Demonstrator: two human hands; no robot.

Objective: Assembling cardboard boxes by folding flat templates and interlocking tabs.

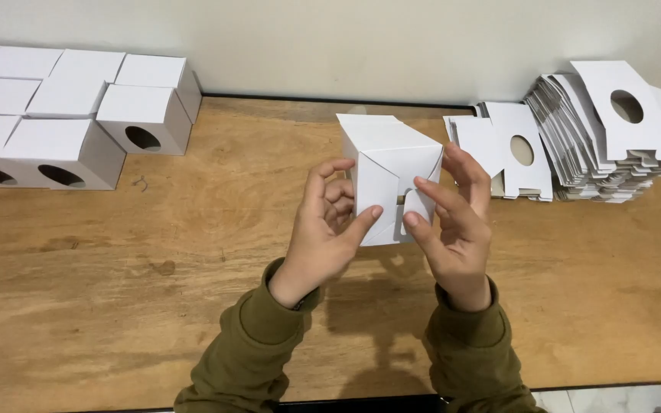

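Olive sleeves (258,348) frame two hands folding a white carton above a wooden table.

Both hands hold the white carton (389,172) clear of the wooden table (154,291), near its far edge: the left hand (323,233) grasps its left side with the thumb pressed on the front panel, while the right hand (457,229) grasps the right side, thumb and forefinger pinching a small flap. Folded white boxes (70,115) with oval holes stand far left; a stack of flat blanks (583,145) lies far right.
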